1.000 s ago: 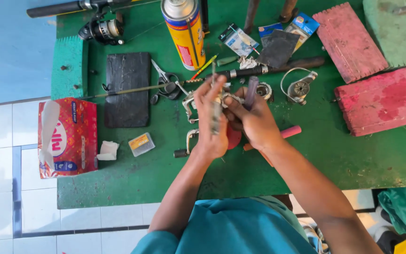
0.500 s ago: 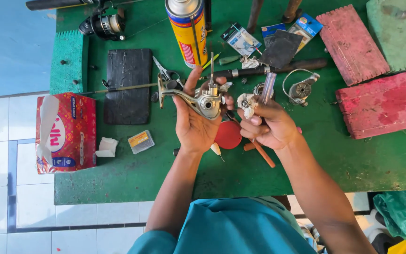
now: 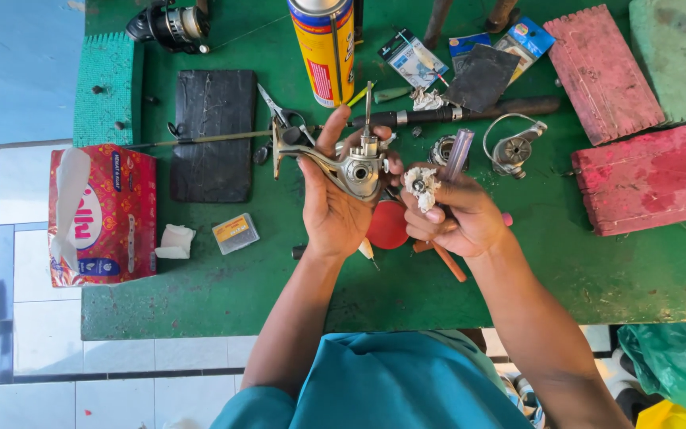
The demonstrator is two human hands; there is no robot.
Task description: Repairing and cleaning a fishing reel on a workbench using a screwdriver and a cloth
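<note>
Since the earlier frame the hands have drawn slightly apart and the reel body sits more upright. In the head view, the left hand (image 3: 335,206) grips the grey fishing-reel body (image 3: 357,168) above the middle of the green table (image 3: 224,286), fingers curled round it. The right hand (image 3: 458,218) pinches a crumpled tissue wad (image 3: 421,184) and a clear-handled tool (image 3: 458,155) just beside it. A spray can (image 3: 325,48) stands at the far edge.

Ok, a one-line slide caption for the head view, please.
Over a green workbench, left hand holds a metal fishing reel body; right hand grips a tissue wad.
</note>
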